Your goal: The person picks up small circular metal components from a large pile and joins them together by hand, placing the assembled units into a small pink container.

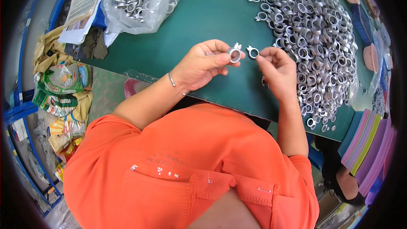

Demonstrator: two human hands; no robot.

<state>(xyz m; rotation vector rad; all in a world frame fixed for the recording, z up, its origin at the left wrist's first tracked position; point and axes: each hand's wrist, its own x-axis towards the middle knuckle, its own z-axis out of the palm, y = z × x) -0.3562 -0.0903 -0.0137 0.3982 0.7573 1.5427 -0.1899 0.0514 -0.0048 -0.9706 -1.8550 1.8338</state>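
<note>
Between the thumb and fingers of my left hand (204, 62) is a silvery metal ring clamp (238, 46), its small lug pointing up. My right hand (280, 68) pinches a second, thinner-looking metal ring (249, 48) by its right side, with a lug at its upper left. The two rings are close together but apart, above the green table (207, 12). Right beside my right hand spreads a large heap of similar metal rings (316, 48). Something small and metallic shows near my left index finger; I cannot make out what.
A clear plastic bag (159, 19) with more metal rings stands at the far left of the table, beside papers (87, 2). Crumpled sacks (63, 80) and a blue rack (21, 110) are on the left. Stacked coloured sheets (364, 144) stand at the right, near another person's leg.
</note>
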